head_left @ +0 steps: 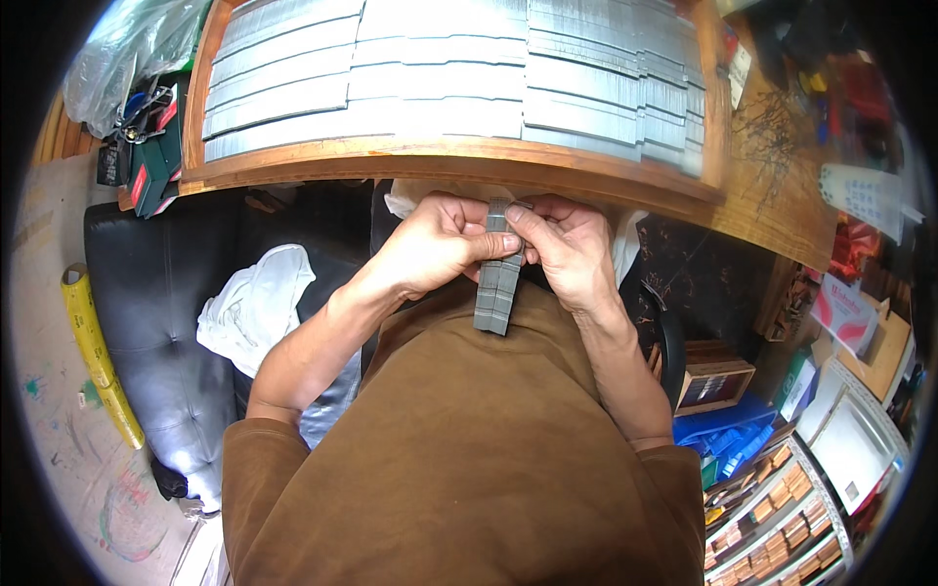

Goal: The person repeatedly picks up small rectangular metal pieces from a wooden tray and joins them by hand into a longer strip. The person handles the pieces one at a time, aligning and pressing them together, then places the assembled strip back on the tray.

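Observation:
Between my two hands is a narrow stack of thin grey strips (496, 298), its lower end pointing toward my body. My left hand (435, 244) grips it from the left, with the thumb laid across its front. On the other side my right hand (567, 244) is closed around its upper part, thumb pressed near the top. Fingers behind the stack are partly hidden. Just beyond the hands stands a wooden tray (449, 148) with rows of overlapping silvery-grey strips (430, 88) that look similar.
The tray rests on a wooden table (782, 220). A black padded seat (161, 332) with a white cloth (259, 303) lies to the left, near a yellow tube (101, 356). At right are a blue bag (728, 435), a wooden box (718, 371) and a rack of wooden pieces (782, 508).

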Action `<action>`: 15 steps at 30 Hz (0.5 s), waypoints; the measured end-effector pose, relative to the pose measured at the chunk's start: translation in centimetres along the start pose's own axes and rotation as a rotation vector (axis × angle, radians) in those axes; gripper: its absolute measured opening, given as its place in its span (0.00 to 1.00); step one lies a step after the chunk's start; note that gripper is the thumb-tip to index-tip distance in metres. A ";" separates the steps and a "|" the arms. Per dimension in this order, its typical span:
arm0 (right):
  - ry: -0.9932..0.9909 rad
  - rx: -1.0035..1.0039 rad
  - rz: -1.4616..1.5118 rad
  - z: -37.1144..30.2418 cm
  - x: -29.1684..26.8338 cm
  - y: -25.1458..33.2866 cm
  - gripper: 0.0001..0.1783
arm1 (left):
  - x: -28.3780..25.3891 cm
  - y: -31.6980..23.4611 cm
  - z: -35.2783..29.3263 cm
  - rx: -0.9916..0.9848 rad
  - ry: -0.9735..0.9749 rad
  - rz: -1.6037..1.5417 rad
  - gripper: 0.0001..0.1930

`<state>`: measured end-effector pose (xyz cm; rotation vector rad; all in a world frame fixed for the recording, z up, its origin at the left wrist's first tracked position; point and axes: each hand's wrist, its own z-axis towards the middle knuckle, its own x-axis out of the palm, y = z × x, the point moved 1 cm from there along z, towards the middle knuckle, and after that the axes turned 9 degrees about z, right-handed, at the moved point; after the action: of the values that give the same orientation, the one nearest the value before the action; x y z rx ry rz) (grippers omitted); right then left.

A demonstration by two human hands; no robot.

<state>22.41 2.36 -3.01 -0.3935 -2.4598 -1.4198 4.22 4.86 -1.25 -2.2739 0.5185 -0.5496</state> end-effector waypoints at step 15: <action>-0.119 -0.009 0.101 -6.4 -4.6 5.0 0.08 | 0.1 -0.6 -0.4 -0.041 -0.061 -0.073 0.16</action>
<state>29.13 -1.22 2.35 -0.6121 -2.4872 -1.4037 4.21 4.97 -0.48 -2.3480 0.4220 -0.5083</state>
